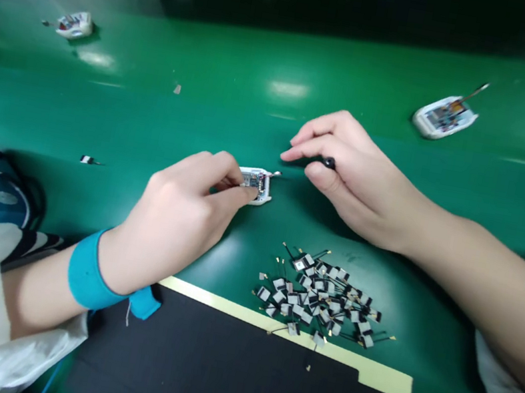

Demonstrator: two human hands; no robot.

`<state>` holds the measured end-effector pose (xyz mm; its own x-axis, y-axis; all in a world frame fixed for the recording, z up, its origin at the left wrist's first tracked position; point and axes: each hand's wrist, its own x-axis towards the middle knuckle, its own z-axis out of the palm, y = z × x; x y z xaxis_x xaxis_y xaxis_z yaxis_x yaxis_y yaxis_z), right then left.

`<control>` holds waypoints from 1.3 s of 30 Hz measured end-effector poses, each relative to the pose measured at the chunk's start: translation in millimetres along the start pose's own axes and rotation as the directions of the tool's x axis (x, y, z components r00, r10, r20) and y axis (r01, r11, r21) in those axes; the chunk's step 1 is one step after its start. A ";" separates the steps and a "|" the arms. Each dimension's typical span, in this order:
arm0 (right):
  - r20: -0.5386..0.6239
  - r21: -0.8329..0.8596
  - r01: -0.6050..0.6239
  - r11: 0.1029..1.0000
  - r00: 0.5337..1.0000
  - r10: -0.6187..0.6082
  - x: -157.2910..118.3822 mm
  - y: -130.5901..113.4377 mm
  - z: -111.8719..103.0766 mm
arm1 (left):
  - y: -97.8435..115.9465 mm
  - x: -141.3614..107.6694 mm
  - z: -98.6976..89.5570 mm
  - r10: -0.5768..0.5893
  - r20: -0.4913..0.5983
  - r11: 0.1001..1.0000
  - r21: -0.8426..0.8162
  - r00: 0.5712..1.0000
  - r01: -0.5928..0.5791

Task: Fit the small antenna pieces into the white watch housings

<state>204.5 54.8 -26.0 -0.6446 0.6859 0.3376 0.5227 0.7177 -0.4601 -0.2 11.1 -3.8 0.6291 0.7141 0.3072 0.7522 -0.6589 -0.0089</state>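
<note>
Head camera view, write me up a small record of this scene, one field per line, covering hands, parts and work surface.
Left hand: the left hand holds a white-cased unit, thumb over its exposed board
Left wrist: blue band
Right hand: the right hand has a black object between thumb and fingers, mostly hidden, identity unclear
Loose parts: pile of small black-and-pale pieces with thin leads, between the forearms
Other units: one far left, one far right, both open-faced
Surface: green table; black sheet with yellow strip along its far edge
</note>
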 end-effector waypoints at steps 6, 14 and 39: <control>0.005 -0.226 -0.011 0.974 1.000 0.013 -12.0 -6.4 -6.8 | -2.0 -1.0 1.8 0.019 0.018 1.000 -0.004 1.000 -0.019; -0.205 0.266 -0.059 0.962 0.972 0.117 -4.5 -24.7 0.2 | -4.3 -3.1 4.3 0.030 0.014 0.999 -0.014 0.999 -0.030; -0.372 0.095 0.056 0.994 0.928 -0.016 2.8 -37.8 21.0 | -3.7 -1.6 3.8 0.027 0.054 1.000 0.008 0.998 -0.027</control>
<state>171.3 27.1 -24.9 -0.3994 0.6696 0.6262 0.4306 0.7400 -0.5167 -3.3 13.4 -7.8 0.6585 0.7081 0.2547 0.7364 -0.6761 -0.0244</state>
